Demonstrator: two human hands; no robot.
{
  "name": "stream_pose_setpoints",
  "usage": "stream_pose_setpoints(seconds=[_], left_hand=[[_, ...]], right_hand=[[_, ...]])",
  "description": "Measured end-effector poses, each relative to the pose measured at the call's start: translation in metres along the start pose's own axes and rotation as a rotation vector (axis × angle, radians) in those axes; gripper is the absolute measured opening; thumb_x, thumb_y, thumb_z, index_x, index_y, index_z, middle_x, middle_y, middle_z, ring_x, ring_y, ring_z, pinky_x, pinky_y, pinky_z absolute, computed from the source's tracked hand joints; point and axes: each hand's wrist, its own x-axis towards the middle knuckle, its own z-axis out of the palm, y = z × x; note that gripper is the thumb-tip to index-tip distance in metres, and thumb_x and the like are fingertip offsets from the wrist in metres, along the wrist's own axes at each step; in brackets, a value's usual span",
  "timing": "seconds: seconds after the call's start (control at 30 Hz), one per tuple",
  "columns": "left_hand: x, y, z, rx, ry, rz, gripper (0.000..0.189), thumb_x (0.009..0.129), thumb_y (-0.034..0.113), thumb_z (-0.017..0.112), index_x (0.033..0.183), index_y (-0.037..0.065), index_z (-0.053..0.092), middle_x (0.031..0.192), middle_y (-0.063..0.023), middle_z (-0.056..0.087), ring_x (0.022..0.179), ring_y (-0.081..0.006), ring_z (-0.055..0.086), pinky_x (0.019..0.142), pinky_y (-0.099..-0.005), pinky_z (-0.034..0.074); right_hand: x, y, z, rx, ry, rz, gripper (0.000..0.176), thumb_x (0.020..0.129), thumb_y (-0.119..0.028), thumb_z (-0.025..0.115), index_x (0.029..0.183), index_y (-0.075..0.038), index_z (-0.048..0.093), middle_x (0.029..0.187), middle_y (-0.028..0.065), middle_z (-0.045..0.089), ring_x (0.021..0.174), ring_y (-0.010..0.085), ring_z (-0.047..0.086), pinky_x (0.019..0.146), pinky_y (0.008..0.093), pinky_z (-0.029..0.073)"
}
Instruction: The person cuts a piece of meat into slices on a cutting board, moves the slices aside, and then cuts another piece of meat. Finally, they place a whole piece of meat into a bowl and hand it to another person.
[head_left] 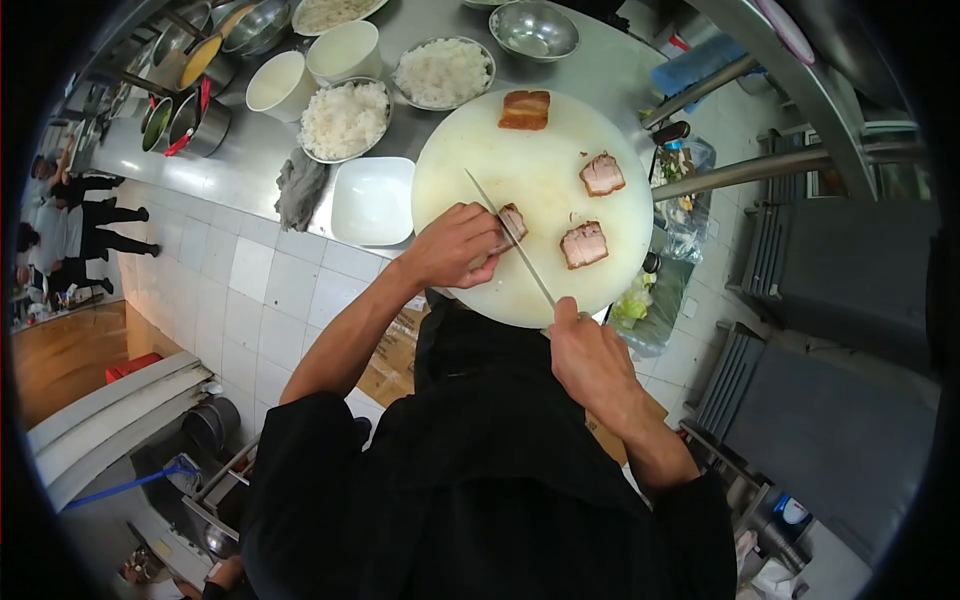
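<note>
My right hand (590,355) is closed around the handle of a knife (527,258), whose blade slants up and left over the round white cutting board (470,125). Against the blade lies a piece of roasted pork belly (514,222). My left hand (455,245) grips this piece from the left, fingers curled, and partly hides it. Two more cut portions, an upper pork piece (602,175) and a lower pork piece (584,245), rest to the right. At the board's far side sits a browned slab of pork belly (525,110).
A square white dish (372,202) and a grey cloth (300,190) lie left of the board. Behind stand a rice bowl (345,120), another rice bowl (444,73), white tubs (280,86) and a steel bowl (535,30). A metal rail (745,172) runs on the right.
</note>
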Motion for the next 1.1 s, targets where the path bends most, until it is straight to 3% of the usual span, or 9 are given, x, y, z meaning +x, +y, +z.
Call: stream_pose_setpoints(seconds=[0.23, 0.33, 0.47, 0.63, 0.8, 0.87, 1.0, 1.07, 1.1], left_hand=[[-0.001, -0.002, 0.001, -0.016, 0.061, 0.047, 0.028, 0.065, 0.008, 0.074, 0.089, 0.008, 0.06, 0.092, -0.0061, 0.056, 0.086, -0.0267, 0.053, 0.074, -0.0362, 0.044], [-0.003, 0.006, -0.008, 0.015, 0.168, 0.073, 0.028, 0.065, 0.007, 0.074, 0.089, 0.009, 0.06, 0.095, -0.006, 0.057, 0.087, -0.0271, 0.053, 0.076, -0.0363, 0.044], [-0.018, -0.003, -0.002, 0.05, 0.065, 0.015, 0.032, 0.062, 0.0, 0.073, 0.091, 0.006, 0.062, 0.098, -0.0075, 0.062, 0.088, -0.0284, 0.056, 0.078, -0.0367, 0.046], [-0.013, -0.004, 0.003, 0.017, 0.094, 0.029, 0.027, 0.062, -0.002, 0.072, 0.086, 0.004, 0.062, 0.091, -0.0076, 0.06, 0.084, -0.0281, 0.056, 0.073, -0.0362, 0.048], [-0.012, -0.003, 0.002, 0.024, 0.127, 0.057, 0.024, 0.065, 0.001, 0.072, 0.083, 0.007, 0.059, 0.086, -0.0055, 0.056, 0.084, -0.0262, 0.054, 0.074, -0.0356, 0.046], [-0.011, 0.002, -0.004, 0.069, 0.122, 0.029, 0.025, 0.065, 0.002, 0.073, 0.087, 0.009, 0.063, 0.093, -0.0038, 0.06, 0.09, -0.0242, 0.056, 0.078, -0.0354, 0.045], [-0.024, 0.018, -0.01, 0.22, 0.169, 0.022, 0.03, 0.066, 0.005, 0.075, 0.094, 0.011, 0.066, 0.103, -0.0017, 0.063, 0.097, -0.0231, 0.057, 0.083, -0.0364, 0.043], [-0.033, 0.027, -0.014, 0.308, 0.261, -0.091, 0.036, 0.063, 0.004, 0.077, 0.097, 0.011, 0.068, 0.105, 0.0002, 0.065, 0.099, -0.0235, 0.059, 0.084, -0.0402, 0.043], [-0.036, 0.03, -0.016, 0.329, 0.291, -0.141, 0.037, 0.065, 0.005, 0.077, 0.101, 0.01, 0.068, 0.106, -0.0032, 0.065, 0.1, -0.0264, 0.058, 0.085, -0.0406, 0.043]], right_hand=[[0.098, 0.004, 0.032, 0.117, 0.173, -0.101, 0.009, 0.089, -0.001, 0.049, 0.095, 0.006, 0.048, 0.077, 0.0321, 0.065, 0.074, 0.0482, 0.067, 0.066, 0.0562, 0.054], [0.071, -0.001, 0.002, 0.113, 0.096, -0.073, 0.01, 0.089, -0.003, 0.051, 0.096, 0.005, 0.048, 0.077, 0.0302, 0.066, 0.075, 0.0482, 0.067, 0.068, 0.0573, 0.053], [0.022, -0.005, 0.006, 0.032, 0.03, -0.025, 0.013, 0.092, -0.007, 0.052, 0.096, 0.004, 0.047, 0.078, 0.0309, 0.065, 0.074, 0.051, 0.065, 0.068, 0.0581, 0.052], [0.007, -0.01, 0.008, 0.024, -0.071, 0.045, 0.019, 0.097, -0.013, 0.052, 0.097, 0.005, 0.045, 0.077, 0.0317, 0.065, 0.073, 0.0518, 0.064, 0.069, 0.0589, 0.051], [0.075, -0.007, 0.045, 0.126, 0.103, -0.051, 0.021, 0.096, -0.013, 0.053, 0.098, 0.006, 0.046, 0.073, 0.0311, 0.064, 0.072, 0.0528, 0.064, 0.068, 0.0585, 0.052], [0.099, -0.004, 0.054, 0.166, 0.175, -0.055, 0.021, 0.095, -0.012, 0.054, 0.098, 0.007, 0.046, 0.074, 0.0312, 0.064, 0.074, 0.0521, 0.064, 0.068, 0.0571, 0.051], [0.058, 0.006, 0.02, 0.312, 0.146, -0.072, 0.021, 0.095, -0.013, 0.057, 0.1, 0.005, 0.047, 0.077, 0.0309, 0.065, 0.075, 0.0502, 0.065, 0.067, 0.0554, 0.051], [0.028, 0.015, 0.004, 0.384, 0.194, -0.027, 0.024, 0.095, -0.015, 0.059, 0.103, 0.004, 0.048, 0.079, 0.0297, 0.066, 0.075, 0.0491, 0.065, 0.066, 0.0536, 0.051], [0.015, 0.023, 0.0, 0.411, 0.241, -0.011, 0.023, 0.095, -0.015, 0.059, 0.103, 0.004, 0.049, 0.08, 0.0291, 0.066, 0.076, 0.0486, 0.065, 0.066, 0.0528, 0.05]])
